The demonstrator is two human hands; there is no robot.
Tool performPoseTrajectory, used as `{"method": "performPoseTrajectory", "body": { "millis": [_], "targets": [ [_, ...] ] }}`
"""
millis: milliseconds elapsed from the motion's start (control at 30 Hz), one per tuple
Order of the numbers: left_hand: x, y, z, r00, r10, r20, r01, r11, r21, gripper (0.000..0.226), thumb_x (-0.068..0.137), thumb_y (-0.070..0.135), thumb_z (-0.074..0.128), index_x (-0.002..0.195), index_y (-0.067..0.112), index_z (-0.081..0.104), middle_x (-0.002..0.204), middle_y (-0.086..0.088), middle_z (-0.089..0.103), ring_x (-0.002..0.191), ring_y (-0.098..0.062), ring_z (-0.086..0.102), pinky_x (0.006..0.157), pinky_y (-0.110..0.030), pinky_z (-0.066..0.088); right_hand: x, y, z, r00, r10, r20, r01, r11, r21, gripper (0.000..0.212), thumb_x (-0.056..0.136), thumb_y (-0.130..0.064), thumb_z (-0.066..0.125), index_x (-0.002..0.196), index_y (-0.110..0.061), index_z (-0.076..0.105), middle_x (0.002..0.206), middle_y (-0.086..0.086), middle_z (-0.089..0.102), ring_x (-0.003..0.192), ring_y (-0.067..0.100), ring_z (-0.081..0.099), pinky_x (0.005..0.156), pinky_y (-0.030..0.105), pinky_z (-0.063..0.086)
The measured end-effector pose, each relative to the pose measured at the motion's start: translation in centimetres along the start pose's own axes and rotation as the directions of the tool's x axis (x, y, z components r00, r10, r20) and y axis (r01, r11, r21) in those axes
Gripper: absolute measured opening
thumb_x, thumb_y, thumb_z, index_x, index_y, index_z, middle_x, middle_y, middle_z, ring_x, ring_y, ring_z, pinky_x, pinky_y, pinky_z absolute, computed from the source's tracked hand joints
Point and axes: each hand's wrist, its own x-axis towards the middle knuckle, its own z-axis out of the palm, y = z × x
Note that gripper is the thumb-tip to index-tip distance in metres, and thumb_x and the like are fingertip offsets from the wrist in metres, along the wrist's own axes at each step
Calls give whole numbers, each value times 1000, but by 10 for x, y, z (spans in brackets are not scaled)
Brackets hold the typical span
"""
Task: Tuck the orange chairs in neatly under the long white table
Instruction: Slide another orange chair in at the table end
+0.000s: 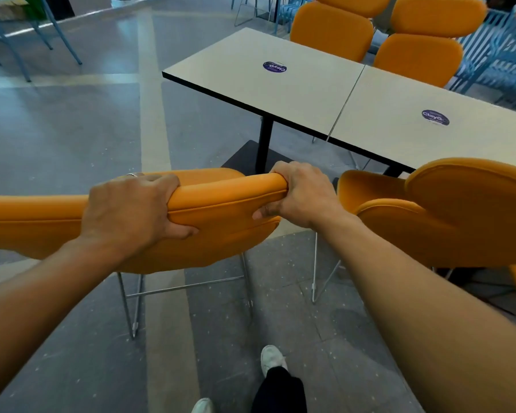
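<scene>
From the head camera I see both of my hands clamped on the backrest of an orange chair [221, 234]. My left hand [128, 210] wraps over the top edge near the middle, fingers curled down the far side and thumb pressed into the near face. My right hand [298, 195] grips the right end of that same edge, fingers curled over it and thumb underneath. The chair stands on the grey floor [72, 129] just short of the long white desk [280, 93], near its left end, with its wire legs on the ground and its seat not under the top.

A second orange chair [459, 219] sits just beside it on my right, close against the desk edge. Two more orange chairs [331, 31] line the far side. The desk carries two round purple stickers [274, 67] and rests on a black post [264, 144]. Blue chairs [501, 52] stand beyond it at right. A white shoe [271, 359] shows below.
</scene>
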Motion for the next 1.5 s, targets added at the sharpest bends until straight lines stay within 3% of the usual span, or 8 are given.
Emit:
{"method": "performPoseTrajectory", "body": {
  "millis": [300,567,733,833,1033,1267,1500],
  "targets": [
    [-47,0,-6,994,112,4,-112,993,-24,74,58,85,51,102,27,62,88,-5,71,67,-26,64,54,-27,32,-85,-21,10,992,91,-83,-92,996,-9,56,59,-69,81,95,-32,59,93,-7,60,91,16,56,80,46,53],
    [-81,3,-13,994,104,-22,-105,993,-63,78,56,84,48,105,26,63,92,-4,71,76,-28,65,60,-29,35,-134,-39,17,986,101,-135,-107,993,-42,61,60,-77,75,98,-33,58,94,-8,60,91,16,56,80,46,54],
    [-94,7,-14,999,31,6,-30,994,-105,69,62,75,65,111,26,60,105,-7,70,91,-33,63,79,-47,46,-149,-46,18,984,114,-136,-124,990,-68,64,60,-80,72,99,-32,57,96,-6,60,95,18,56,82,48,53],
    [-100,9,-15,1000,-15,7,16,992,-128,71,64,71,68,119,26,58,113,-8,67,104,-34,58,94,-54,38,-150,-49,16,985,123,-123,-133,988,-80,66,62,-79,73,106,-32,57,101,-5,61,99,19,56,84,49,53],
    [-125,-24,-11,985,-173,-26,169,978,-121,86,61,68,74,132,27,50,127,-14,58,121,-40,47,105,-58,28,-148,-49,13,989,110,-95,-120,986,-116,70,66,-78,72,115,-32,54,108,-2,62,103,23,58,90,50,50],
    [-150,-72,-9,964,-257,-72,254,966,-47,95,57,60,83,136,23,45,135,-19,49,126,-43,42,101,-63,31,-159,-73,13,989,-15,-148,-10,985,-172,88,72,-79,64,143,-33,43,138,3,54,128,27,48,108,51,30],
    [-146,-105,-4,977,-206,-50,205,978,-21,96,57,63,80,138,24,44,138,-17,48,132,-41,37,103,-64,26,-145,-119,25,984,-69,-162,39,982,-183,87,73,-80,61,144,-34,44,140,3,56,130,27,49,110,57,31]
  ]
}}
